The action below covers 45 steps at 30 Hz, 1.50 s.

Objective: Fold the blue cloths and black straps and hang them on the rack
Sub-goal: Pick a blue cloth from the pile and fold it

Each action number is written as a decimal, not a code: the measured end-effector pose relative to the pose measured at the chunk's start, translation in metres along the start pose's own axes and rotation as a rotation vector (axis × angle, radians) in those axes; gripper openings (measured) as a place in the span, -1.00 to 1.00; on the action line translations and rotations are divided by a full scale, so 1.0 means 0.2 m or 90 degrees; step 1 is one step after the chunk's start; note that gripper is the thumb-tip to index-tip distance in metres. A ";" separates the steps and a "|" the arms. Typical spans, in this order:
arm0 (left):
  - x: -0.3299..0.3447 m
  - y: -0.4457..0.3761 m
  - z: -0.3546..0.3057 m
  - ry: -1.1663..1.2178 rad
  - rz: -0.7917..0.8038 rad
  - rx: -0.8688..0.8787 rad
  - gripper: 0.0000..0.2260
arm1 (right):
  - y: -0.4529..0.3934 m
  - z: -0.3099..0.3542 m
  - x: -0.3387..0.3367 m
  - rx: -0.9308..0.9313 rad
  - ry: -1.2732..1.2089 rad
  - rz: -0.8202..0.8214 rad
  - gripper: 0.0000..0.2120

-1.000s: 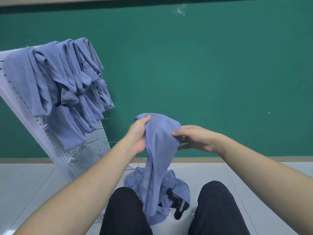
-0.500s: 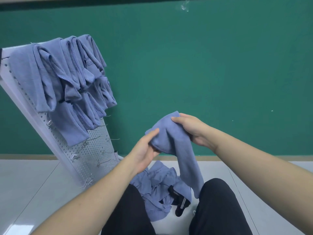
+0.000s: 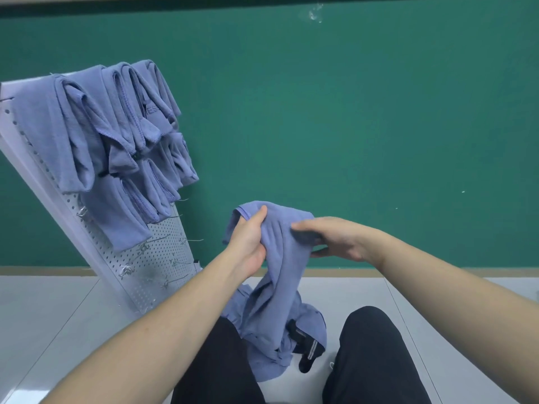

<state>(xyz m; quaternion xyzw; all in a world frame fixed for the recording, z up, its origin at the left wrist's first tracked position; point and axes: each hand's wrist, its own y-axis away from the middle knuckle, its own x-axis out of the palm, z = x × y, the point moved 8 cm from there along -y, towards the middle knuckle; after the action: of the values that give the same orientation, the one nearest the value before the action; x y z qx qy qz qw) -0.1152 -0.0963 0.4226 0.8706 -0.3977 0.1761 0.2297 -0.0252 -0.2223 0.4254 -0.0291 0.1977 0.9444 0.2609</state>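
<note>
Blue cloth (image 3: pixel 280 258), one, in work: I hold it up in front of me above my knees, its upper edge bunched between both hands, its tail hanging down to the pile (image 3: pixel 271 339) on the floor (image 3: pixel 58 316) between my legs.

Left hand (image 3: pixel 248 246): fingers curled round the cloth's left side, thumb up over the top fold. Grasping.

Right hand (image 3: pixel 335 240): fingers laid fairly straight across the top of the cloth, thumb beneath it. Whether they pinch or merely rest there, I cannot tell for certain; I read it as a light pinch.

Black strap (image 3: pixel 309 348): one seen, lying half under the pile's right edge, untouched.

Rack (image 3: pixel 151 258): white perforated panel, leaning, at the left of the floor by the green wall (image 3: pixel 379 126). Its upper part carries many folded cloths (image 3: pixel 116 147); bare wire hooks (image 3: pixel 175 275) show on its lower part.

Risks from here, as I judge them:
- The hanging tail touches the pile, so lifting could drag other cloths or the strap along.
- The fold is uneven and bunched; if my right hand's hold is slack, the layers may slide apart.
- The rack's upper hooks are crowded; pushing another cloth in there could knock a neighbour off. The lower hooks look safer.
</note>
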 end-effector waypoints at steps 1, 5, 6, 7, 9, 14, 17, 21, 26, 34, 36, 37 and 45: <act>-0.01 0.00 -0.02 -0.008 -0.009 0.002 -0.76 | 0.00 -0.01 0.00 0.001 0.028 0.005 -0.71; -0.08 -0.01 -0.08 -0.092 -0.068 0.007 -0.88 | 0.02 0.03 -0.01 -0.057 0.017 -0.041 -0.82; -0.11 -0.01 -0.08 -0.114 -0.087 -0.004 -0.88 | 0.02 0.05 -0.01 -0.076 0.017 -0.048 -0.80; -0.14 -0.01 -0.07 -0.128 -0.095 -0.023 -0.86 | 0.02 0.07 0.00 -0.093 0.019 -0.052 -0.78; -0.14 -0.01 -0.04 -0.126 -0.055 -0.085 -0.71 | 0.02 0.11 0.02 -0.116 0.017 -0.064 -0.74; -0.12 0.02 0.06 -0.127 0.111 -0.151 -0.68 | -0.01 0.12 -0.03 -0.100 -0.046 -0.157 -0.74; -0.11 0.04 0.11 -0.173 0.173 -0.132 -0.78 | -0.03 0.08 -0.08 -0.062 -0.110 -0.196 -0.70; -0.07 0.05 0.07 -0.187 0.146 -0.043 -0.83 | 0.00 0.08 -0.10 -0.027 -0.124 -0.186 -0.69; -0.01 0.00 0.00 -0.067 0.130 -0.009 -0.81 | 0.02 0.07 -0.05 -0.011 -0.056 -0.106 -0.72; -0.12 -0.06 -0.02 -0.069 0.007 -0.038 -0.88 | 0.02 0.04 -0.05 0.003 -0.039 -0.075 -0.92; -0.13 -0.05 -0.03 -0.109 0.020 -0.041 -0.84 | 0.01 0.04 -0.05 -0.006 -0.035 -0.086 -0.94; -0.13 -0.05 -0.04 -0.134 0.037 -0.052 -0.81 | 0.01 0.05 -0.05 -0.011 -0.035 -0.088 -0.94; -0.20 -0.03 -0.02 -0.384 0.109 -0.175 -0.66 | 0.03 0.05 -0.11 -0.014 -0.035 -0.109 -0.89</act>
<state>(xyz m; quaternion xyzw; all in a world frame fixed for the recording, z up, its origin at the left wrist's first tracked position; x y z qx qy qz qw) -0.1361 -0.0657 0.4056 0.8078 -0.5396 -0.1255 0.2011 -0.0094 -0.2336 0.4393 -0.0228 0.1769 0.9212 0.3458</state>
